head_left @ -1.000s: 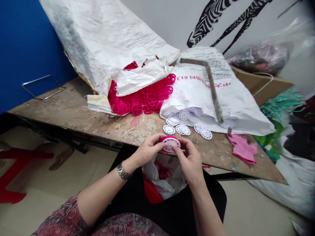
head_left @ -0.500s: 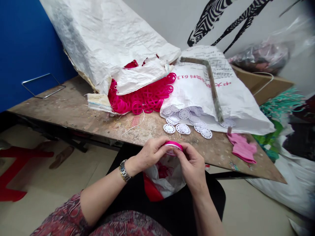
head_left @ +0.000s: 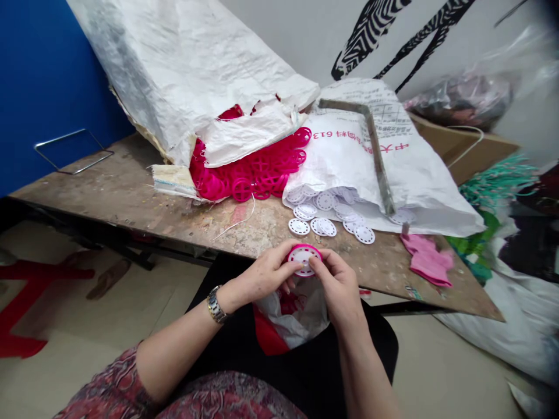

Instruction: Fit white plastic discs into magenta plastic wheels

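Observation:
Between my two hands is a pink plastic ring with a white slotted disc [head_left: 304,254] lying in it, its white face turned up toward me. My left hand [head_left: 266,269] is closed on its left side, thumb on the disc face. From the right, my right hand [head_left: 341,285] pinches it, thumb also on the face. Just below, an open bag [head_left: 301,329] on my lap has pink pieces inside. Loose white discs [head_left: 324,226] lie on the table beyond my hands, spilling from a white printed sack [head_left: 345,157]. Pink rings [head_left: 257,174] pour from a torn white sack [head_left: 196,70].
A bent metal bar [head_left: 379,151] rests on the printed sack. Pink cloth [head_left: 425,259] lies at the right of the worn wooden table [head_left: 144,192]. A wire stand [head_left: 74,152] is at the left end. A red stool [head_left: 35,297] stands on the floor at left.
The pink ring and white disc have been tilted up, so the disc's slotted face now shows more fully. Both hands keep hold of it; the view has shifted slightly.

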{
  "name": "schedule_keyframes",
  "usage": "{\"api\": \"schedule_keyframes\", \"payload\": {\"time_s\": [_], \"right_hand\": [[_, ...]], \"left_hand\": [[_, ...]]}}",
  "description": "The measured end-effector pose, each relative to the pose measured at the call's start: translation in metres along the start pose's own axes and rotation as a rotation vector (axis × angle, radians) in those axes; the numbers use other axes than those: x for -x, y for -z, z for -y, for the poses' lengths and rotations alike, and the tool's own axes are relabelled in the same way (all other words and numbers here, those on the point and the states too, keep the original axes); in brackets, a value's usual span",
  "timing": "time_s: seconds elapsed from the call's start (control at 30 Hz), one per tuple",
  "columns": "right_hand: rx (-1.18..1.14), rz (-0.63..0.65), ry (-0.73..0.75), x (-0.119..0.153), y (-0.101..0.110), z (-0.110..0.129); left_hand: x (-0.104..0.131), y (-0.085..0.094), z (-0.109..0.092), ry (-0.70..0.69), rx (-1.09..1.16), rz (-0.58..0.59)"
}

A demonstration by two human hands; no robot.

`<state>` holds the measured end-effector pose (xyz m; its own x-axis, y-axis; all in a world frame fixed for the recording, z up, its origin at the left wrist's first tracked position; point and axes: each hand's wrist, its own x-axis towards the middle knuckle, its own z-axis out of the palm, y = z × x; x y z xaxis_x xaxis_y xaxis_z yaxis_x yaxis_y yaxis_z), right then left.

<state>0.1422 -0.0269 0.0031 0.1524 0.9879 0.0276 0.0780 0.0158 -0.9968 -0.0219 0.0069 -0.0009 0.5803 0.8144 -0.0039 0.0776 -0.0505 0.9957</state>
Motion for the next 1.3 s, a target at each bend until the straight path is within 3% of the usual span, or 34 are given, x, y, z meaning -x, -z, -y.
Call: {"api": "schedule_keyframes", "payload": {"time_s": [0.2, 0.4, 0.53, 0.77, 0.93, 1.03, 1.1, 1.2, 1.3], "right_hand": [[0.086, 0.057, 0.112, 0.007, -0.002, 0.000], [0.172, -0.041, 0.159, 0.010, -0.004, -0.004], [0.129, 0.031, 0.118, 0.007, -0.001, -0.010], [0.167, -0.050, 0.136, 0.013, -0.001, -0.016], [0.200, -0.082, 0.128, 0.021, 0.005, -0.020], [0.291, -0.006, 0.117, 0.025, 0.017, -0.023], [0.390, 0.061, 0.102, 0.028, 0.027, -0.027], [0.543, 0.138, 0.069, 0.034, 0.043, -0.039], [0.715, 0.142, 0.102, 0.038, 0.056, -0.058]], "left_hand": [[0.000, -0.006, 0.010, -0.010, 0.116, -0.094], [0.002, -0.011, 0.009, -0.052, 0.043, -0.156], [0.002, -0.008, 0.006, -0.042, 0.015, -0.103], [0.007, -0.014, 0.009, -0.022, 0.002, -0.061], [0.009, -0.014, 0.002, -0.130, -0.281, -0.030], [0.005, 0.001, -0.009, -0.240, -0.536, 0.069], [-0.002, 0.019, -0.017, -0.290, -0.710, 0.057], [-0.017, 0.054, -0.025, -0.281, -1.018, -0.202], [-0.038, 0.089, -0.029, -0.170, -1.329, -0.433]]}}
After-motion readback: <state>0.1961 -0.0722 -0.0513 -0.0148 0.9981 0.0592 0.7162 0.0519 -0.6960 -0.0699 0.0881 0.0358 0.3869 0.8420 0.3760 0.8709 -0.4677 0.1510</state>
